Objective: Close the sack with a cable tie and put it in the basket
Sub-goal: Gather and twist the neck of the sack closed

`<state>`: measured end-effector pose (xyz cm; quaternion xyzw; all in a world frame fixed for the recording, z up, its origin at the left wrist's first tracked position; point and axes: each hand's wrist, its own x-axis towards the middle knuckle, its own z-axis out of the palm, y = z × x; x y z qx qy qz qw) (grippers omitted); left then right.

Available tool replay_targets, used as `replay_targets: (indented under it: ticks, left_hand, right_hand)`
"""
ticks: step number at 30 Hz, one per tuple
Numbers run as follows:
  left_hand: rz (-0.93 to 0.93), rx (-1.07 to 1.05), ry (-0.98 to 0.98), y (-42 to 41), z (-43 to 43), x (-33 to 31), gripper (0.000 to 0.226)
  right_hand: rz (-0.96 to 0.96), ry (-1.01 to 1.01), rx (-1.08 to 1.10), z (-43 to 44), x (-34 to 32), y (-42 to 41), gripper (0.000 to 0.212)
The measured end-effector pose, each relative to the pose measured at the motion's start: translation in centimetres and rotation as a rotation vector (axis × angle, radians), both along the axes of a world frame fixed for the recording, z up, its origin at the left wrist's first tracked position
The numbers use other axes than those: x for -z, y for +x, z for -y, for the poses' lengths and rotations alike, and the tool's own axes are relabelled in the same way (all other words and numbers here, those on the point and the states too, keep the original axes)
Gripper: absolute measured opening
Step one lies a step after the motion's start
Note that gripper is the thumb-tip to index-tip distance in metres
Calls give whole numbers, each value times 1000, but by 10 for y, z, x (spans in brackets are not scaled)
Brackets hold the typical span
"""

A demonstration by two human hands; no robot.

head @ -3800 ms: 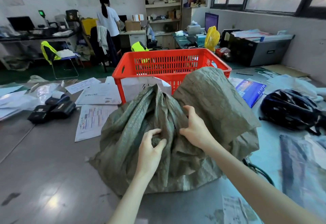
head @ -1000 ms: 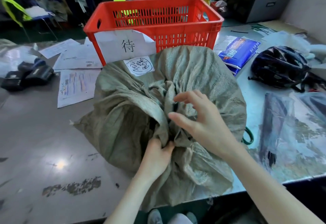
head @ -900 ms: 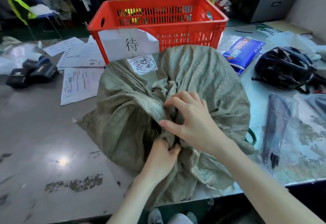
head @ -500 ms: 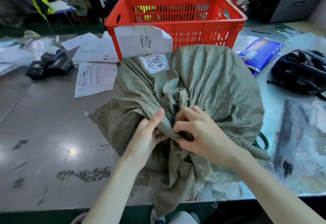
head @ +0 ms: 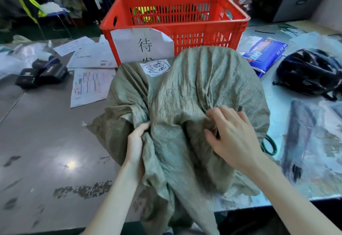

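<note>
Sack (head: 187, 94) is slumped before the red basket (head: 175, 23); its loose fabric is clenched in left hand (head: 136, 142) and pinched by right hand (head: 233, 134)

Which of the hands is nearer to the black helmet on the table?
The right hand. It grips the sack on the side facing the helmet; the left hand grips the sack's opposite side, farther away.
</note>
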<state>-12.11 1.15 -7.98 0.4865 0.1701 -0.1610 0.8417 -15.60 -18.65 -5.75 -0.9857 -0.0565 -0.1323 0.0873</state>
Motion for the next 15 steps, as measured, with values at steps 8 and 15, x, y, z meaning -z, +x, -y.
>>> replay_targets:
  ticks: [8, 15]
  left_hand:
    - [119, 177, 251, 1, -6, 2, 21]
    - [164, 180, 469, 6, -16, 9, 26]
  right_hand:
    - [-31, 10, -99, -41, 5, 6, 36]
    - [-154, 151, -114, -56, 14, 8, 46]
